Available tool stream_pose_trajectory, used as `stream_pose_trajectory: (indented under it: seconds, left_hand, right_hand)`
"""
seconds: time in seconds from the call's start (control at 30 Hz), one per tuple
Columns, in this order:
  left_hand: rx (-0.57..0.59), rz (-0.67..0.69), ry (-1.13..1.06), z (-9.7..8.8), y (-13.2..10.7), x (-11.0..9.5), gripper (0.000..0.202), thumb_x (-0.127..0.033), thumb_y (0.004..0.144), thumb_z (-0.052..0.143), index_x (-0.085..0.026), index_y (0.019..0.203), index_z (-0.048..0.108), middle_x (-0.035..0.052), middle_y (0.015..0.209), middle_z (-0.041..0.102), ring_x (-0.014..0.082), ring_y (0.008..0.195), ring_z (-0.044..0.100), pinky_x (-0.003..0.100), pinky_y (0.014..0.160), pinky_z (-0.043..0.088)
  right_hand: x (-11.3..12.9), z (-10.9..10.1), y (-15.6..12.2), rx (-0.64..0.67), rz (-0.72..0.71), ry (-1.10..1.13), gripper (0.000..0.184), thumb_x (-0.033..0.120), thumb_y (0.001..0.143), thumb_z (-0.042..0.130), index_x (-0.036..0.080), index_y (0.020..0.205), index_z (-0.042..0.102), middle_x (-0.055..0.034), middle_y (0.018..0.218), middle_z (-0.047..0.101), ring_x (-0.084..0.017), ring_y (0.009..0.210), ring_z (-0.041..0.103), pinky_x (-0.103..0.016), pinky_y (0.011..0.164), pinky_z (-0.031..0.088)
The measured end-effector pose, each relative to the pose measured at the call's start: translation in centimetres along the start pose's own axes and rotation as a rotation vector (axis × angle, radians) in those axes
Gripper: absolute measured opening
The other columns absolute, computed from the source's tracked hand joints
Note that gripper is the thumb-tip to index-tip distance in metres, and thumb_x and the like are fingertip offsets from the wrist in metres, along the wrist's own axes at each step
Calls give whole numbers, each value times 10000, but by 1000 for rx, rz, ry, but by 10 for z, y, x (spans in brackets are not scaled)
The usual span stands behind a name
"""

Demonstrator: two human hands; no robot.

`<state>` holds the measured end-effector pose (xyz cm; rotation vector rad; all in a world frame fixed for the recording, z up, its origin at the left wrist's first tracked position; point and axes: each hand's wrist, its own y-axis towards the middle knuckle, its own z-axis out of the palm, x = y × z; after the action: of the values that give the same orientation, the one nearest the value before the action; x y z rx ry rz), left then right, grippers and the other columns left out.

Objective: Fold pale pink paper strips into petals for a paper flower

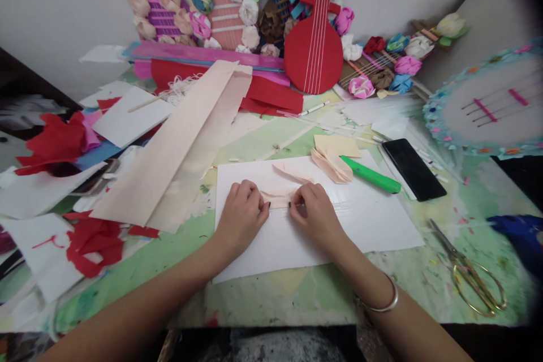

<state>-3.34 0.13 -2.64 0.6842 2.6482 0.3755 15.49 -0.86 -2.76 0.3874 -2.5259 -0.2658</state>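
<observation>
A strip of pale peach crepe paper stretches between my hands over a white board. My left hand pinches its left end, and my right hand pinches the other end, fingers curled. Just beyond the strip lies a narrow peach paper scrap. A gathered, petal-like peach paper piece rests at the board's far edge, beside a green box cutter.
Gold-handled scissors and a black phone lie at right. Long peach crepe sheets and red paper scraps cover the left. Behind stand a red paper lute and several flower-decorated instrument shapes.
</observation>
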Motion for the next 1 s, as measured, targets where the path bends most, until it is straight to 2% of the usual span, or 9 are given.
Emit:
stream_pose_trajectory:
  seconds: [0.17, 0.27, 0.4, 0.53, 0.77, 1.0]
  left_hand:
    - [-10, -2, -1, 0, 0, -1, 148, -145, 843, 535, -170, 709, 477, 78, 861, 479, 220, 803, 432, 401, 731, 449]
    - [-28, -4, -9, -1, -1, -3, 147, -134, 838, 541, -164, 706, 485, 87, 882, 471, 217, 805, 433, 403, 743, 454]
    - [-78, 44, 36, 0, -2, -6, 103, -119, 863, 505, -135, 763, 529, 111, 887, 468, 228, 811, 422, 399, 730, 450]
    - [-39, 181, 42, 0, -3, -8, 174, -97, 912, 439, -135, 803, 570, 87, 816, 521, 219, 796, 419, 373, 738, 432]
    - [-37, 398, 41, -10, -4, -3, 199, -137, 943, 448, -168, 884, 635, 64, 883, 632, 221, 900, 468, 372, 783, 404]
    - [8, 473, 80, -18, -6, 3, 194, -165, 948, 450, -150, 888, 634, 82, 943, 659, 240, 949, 504, 373, 757, 386]
  right_hand:
    - [3, -3, -1, -46, -85, 14, 136, 53, 785, 497, 186, 764, 512, -82, 818, 562, -219, 797, 459, -353, 706, 418]
    - [5, -4, -2, -69, -240, -22, 180, 43, 851, 455, 175, 804, 569, -94, 853, 597, -221, 843, 456, -360, 745, 420]
    - [6, -6, -8, -13, -392, -122, 237, 81, 922, 422, 175, 824, 616, -67, 839, 639, -212, 839, 462, -355, 726, 390]
    - [7, -9, -12, 11, -424, -239, 248, 121, 946, 421, 156, 827, 636, -65, 803, 640, -212, 833, 466, -357, 694, 356]
    - [7, -13, -17, 45, -487, -300, 226, 143, 956, 417, 136, 1047, 625, -79, 875, 660, -226, 895, 474, -382, 740, 345]
    - [6, -17, -17, 45, -503, -344, 222, 136, 949, 423, 166, 1033, 626, -68, 886, 679, -232, 896, 485, -395, 755, 318]
